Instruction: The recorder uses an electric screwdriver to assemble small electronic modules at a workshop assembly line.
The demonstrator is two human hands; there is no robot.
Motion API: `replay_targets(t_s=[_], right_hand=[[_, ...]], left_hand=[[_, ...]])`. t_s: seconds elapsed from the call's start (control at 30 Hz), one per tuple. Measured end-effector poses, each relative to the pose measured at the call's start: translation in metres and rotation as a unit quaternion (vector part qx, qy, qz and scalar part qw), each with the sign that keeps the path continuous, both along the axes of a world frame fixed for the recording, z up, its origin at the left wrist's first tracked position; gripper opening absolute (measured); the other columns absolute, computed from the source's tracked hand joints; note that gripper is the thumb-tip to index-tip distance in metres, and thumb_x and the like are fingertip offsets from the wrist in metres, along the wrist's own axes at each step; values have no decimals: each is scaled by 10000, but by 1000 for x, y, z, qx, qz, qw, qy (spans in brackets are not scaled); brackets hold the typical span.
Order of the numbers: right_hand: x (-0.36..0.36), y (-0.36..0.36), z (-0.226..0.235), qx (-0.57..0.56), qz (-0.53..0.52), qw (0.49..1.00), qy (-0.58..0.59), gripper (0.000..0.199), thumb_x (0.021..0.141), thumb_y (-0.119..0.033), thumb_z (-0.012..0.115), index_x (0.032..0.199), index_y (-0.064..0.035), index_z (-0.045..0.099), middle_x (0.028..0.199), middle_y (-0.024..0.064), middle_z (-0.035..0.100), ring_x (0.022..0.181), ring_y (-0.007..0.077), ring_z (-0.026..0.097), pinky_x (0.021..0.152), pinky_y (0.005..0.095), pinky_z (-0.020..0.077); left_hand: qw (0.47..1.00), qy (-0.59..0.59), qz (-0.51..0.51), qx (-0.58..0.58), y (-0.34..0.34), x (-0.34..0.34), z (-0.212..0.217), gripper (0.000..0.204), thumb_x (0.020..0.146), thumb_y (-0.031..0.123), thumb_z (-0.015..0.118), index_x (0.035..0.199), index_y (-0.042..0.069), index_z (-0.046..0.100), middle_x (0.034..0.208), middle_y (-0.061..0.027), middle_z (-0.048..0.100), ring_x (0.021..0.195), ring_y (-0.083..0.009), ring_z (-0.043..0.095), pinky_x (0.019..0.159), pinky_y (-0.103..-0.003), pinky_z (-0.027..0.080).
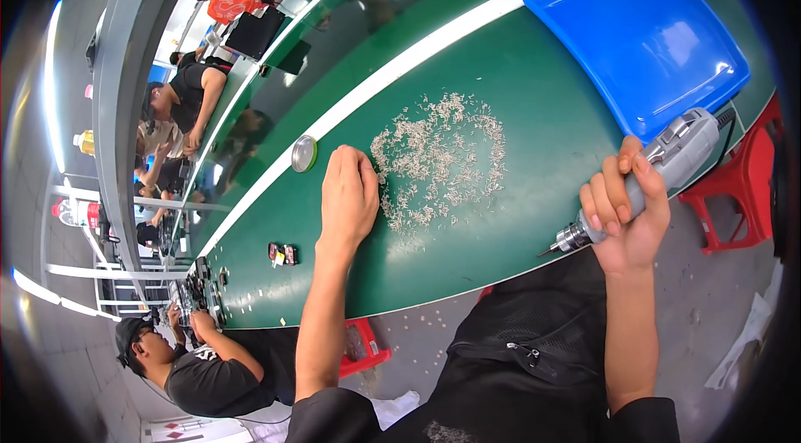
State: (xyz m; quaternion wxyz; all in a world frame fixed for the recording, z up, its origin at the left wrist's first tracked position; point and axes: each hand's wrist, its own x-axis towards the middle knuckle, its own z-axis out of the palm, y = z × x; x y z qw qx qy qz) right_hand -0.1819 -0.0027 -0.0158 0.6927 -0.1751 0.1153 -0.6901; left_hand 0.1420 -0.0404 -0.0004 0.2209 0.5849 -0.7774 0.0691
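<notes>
many small silvery pieces (442, 155) lie scattered on the green tabletop (542, 151), between both hands. the left hand (349, 199), fingers together and curled downward, rests at their left edge; whether it pinches any, i cannot tell. the right hand (624, 209) wraps firmly round a grey power screwdriver (680, 151), near the blue tray (638, 42).

Includes one left hand (349, 197), one right hand (626, 218), one grey electric screwdriver (674, 151), one blue tray (638, 38), one round tin (302, 154), one green workbench (542, 118), one co-worker in a cap (215, 378), at least two red stools (755, 172), and small silvery pieces (407, 146), too many to count exactly.
</notes>
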Motion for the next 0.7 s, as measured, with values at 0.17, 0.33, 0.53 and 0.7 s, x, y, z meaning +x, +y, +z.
replay_targets(t_s=[0.17, 0.33, 0.53, 0.7], right_hand=[[-3, 2, 0, -17, 1, 1000, 1, 155, 933, -186, 431, 852, -59, 467, 496, -8, 365, 374, 91, 339, 445, 260, 358], [-3, 5, 1, -27, -2, 1000, 6, 154, 961, -186, 416, 872, -61, 432, 505, -16, 345, 384, 78, 346, 439, 246, 367], [-2, 5, 0, -4, -22, 1000, -17, 183, 941, -205, 438, 848, -59, 497, 496, -11, 347, 391, 94, 337, 457, 267, 351], [-3, 20, 19, -93, 6, 988, -121, 249, 971, -234, 364, 933, -60, 538, 522, -12, 381, 404, 106, 362, 481, 284, 382]], left_hand=[[997, 79, -17, 5, 5, 0, 7, 29, 827, -29, 598, 853, -24, 587, 793, -134, 582, 689, -262, 573, 611, -333, 464], [984, 170, 14, -44, 26, -6, 8, 49, 768, -42, 683, 804, -29, 652, 815, -90, 662, 643, -150, 591, 608, -238, 461], [858, 492, -61, 134, 90, -76, 11, 39, 819, -81, 594, 787, -61, 581, 810, -125, 619, 713, -140, 565, 641, -244, 461], [676, 692, -122, 224, 120, -127, 1, 129, 910, 49, 557, 828, -50, 551, 805, -147, 586, 697, -166, 556, 624, -267, 464]])
